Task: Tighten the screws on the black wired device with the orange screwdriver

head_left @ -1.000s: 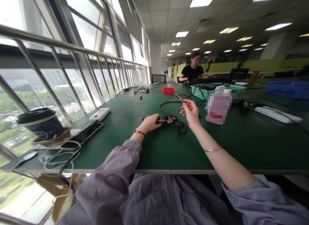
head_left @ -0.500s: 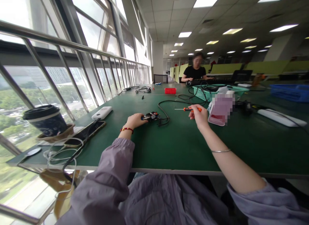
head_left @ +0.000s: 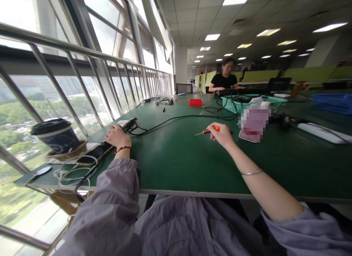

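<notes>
My left hand point(head_left: 118, 136), with a red beaded bracelet at its wrist, is closed on a black cabled device point(head_left: 129, 125) at the left of the green table point(head_left: 176, 168). A black cable point(head_left: 176, 118) runs from this device rightward across the table. The white power bank and the dark phone beside my left hand are partly covered. In my right hand point(head_left: 222, 134) is an orange-handled screwdriver point(head_left: 206, 131), its thin shaft pointing left above the table.
A cup point(head_left: 56, 135) stands at the left edge near white coiled cable point(head_left: 74, 171). Farther back are a red box point(head_left: 195, 102), a teal basket point(head_left: 230, 105), a pink item point(head_left: 254, 124) and a white power strip point(head_left: 324, 133). A person point(head_left: 224, 81) sits opposite.
My left hand has moved left with the black device, over the power bank and phone, and the cable now stretches out behind it. My right hand has shifted slightly left and down with the screwdriver.
</notes>
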